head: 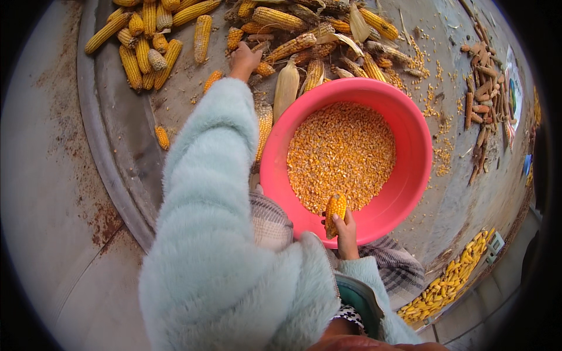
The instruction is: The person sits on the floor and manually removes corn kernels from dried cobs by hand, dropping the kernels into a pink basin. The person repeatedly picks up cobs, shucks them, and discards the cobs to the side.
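Observation:
My right hand (345, 228) holds a short yellow corn cob (336, 210) upright over the near rim of a pink plastic basin (415, 131). A bed of loose corn kernels (342, 153) covers the basin's bottom. Out ahead, my left hand (245, 58) reaches into the near left edge of a heap of corn cobs (290, 48), some still with dry husks. Its fingers are at a cob (234, 38); the back of the hand hides whether they grip it. A husk-wrapped cob (286, 87) lies between that hand and the basin.
Yellow cobs (142, 48) are piled at the far left by a raised curb (103, 127). Scattered kernels (441, 149) lie right of the basin. Beyond them is a pile of bare cobs (485, 92). More yellow cobs (448, 281) fill a strip at lower right, beside a grey block (495, 245).

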### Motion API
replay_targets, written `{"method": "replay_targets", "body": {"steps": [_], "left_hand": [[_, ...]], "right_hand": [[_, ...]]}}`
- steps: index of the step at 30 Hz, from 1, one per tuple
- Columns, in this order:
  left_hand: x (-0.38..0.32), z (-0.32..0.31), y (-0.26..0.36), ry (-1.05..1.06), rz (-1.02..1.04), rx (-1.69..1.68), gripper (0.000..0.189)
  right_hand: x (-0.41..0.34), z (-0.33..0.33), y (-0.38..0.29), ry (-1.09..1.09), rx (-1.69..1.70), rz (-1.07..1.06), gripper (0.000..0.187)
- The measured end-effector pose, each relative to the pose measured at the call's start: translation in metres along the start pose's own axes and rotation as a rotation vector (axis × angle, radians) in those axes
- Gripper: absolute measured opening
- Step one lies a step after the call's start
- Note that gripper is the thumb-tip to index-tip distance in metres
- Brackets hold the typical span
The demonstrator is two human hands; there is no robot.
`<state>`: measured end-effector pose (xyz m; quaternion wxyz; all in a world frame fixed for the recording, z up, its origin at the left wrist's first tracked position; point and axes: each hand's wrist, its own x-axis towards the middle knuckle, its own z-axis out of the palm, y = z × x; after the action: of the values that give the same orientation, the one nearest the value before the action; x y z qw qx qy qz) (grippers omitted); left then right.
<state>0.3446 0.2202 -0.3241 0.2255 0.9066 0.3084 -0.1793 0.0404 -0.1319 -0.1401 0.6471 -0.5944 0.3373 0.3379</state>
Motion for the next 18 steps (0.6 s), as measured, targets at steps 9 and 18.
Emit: {"method": "replay_targets", "body": {"steps": [9,18], "left_hand": [[-0.019,-0.008,-0.006,0.477,-0.072,-0.279,0.042],[-0.168,-0.047,-0.049,-0.067,0.991,0.163,0.025]], "right_hand": [[-0.001,-0.004,0.007,0.014,0.031,-0.015,0.035],[-0.020,-0.006,0.010,-0.038,-0.014,-0.155,0.027]]}}
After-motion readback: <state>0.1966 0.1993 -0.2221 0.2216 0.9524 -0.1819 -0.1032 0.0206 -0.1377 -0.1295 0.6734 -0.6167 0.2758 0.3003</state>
